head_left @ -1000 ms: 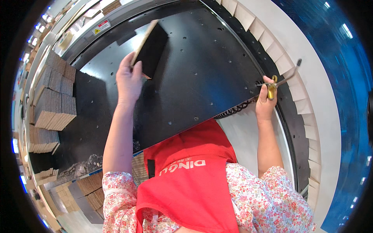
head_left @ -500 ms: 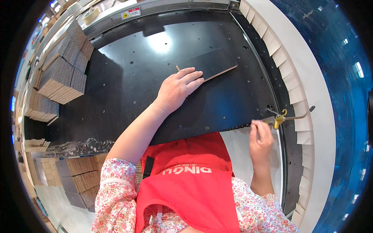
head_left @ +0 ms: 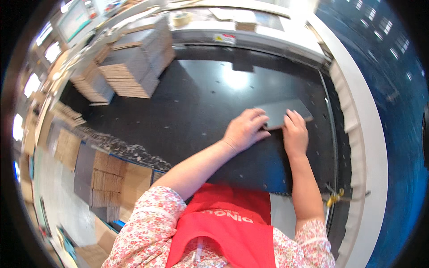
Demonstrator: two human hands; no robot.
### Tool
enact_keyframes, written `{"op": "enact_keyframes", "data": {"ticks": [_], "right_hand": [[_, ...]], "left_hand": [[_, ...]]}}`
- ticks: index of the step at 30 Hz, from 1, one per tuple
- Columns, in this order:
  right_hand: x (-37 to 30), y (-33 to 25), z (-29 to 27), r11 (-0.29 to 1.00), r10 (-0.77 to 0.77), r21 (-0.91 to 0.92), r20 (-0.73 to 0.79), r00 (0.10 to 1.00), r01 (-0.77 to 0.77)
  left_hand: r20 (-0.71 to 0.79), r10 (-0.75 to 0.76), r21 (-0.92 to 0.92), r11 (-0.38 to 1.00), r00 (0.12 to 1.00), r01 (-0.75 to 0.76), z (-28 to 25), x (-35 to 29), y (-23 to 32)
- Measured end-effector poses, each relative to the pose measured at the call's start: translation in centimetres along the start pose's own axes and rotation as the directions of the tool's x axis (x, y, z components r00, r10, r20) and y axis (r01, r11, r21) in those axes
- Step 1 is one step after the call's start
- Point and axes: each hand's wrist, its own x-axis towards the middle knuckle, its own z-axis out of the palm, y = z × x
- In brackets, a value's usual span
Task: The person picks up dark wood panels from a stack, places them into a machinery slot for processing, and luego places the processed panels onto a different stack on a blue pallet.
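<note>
A thin grey-faced chipboard panel (head_left: 276, 110) lies on the black worktable (head_left: 192, 107), right of the middle. My left hand (head_left: 245, 128) has its fingers curled over the panel's left end. At the near edge, towards the panel's right end, my right hand (head_left: 296, 134) pinches the board, fingertips on the top face. Both thumbs are partly hidden, and the hands are slightly blurred.
Stacks of cut chipboard pieces (head_left: 127, 73) stand at the table's far left. A yellow air blow gun (head_left: 334, 198) hangs by the near right corner. Pale pleated bellows (head_left: 353, 134) line the right side. More stacked boards (head_left: 107, 178) sit below left.
My right hand has left the spot near the air blow gun and come forward onto the panel. My left hand has shifted to its left end. The view has turned, showing more to the left.
</note>
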Motion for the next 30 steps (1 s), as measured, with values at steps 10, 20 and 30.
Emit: {"op": "enact_keyframes", "data": {"ticks": [10, 20, 30], "right_hand": [[-1.0, 1.3, 0.1, 0.991, 0.066, 0.11, 0.118, 0.991, -0.079], [-1.6, 2.4, 1.3, 0.983, 0.113, 0.122, 0.163, 0.98, -0.134], [-1.0, 1.4, 0.3, 0.984, 0.069, 0.157, 0.1, 0.993, -0.084]], "left_hand": [[-0.055, -0.311, -0.22, 0.931, 0.949, 0.293, 0.2, 0.3, -0.6], [0.062, -0.39, -0.264, 0.881, 0.919, 0.392, -0.3, -0.1, -0.1], [-0.005, -0.345, -0.286, 0.9, 0.939, 0.329, -0.4, 0.2, -0.8]]}}
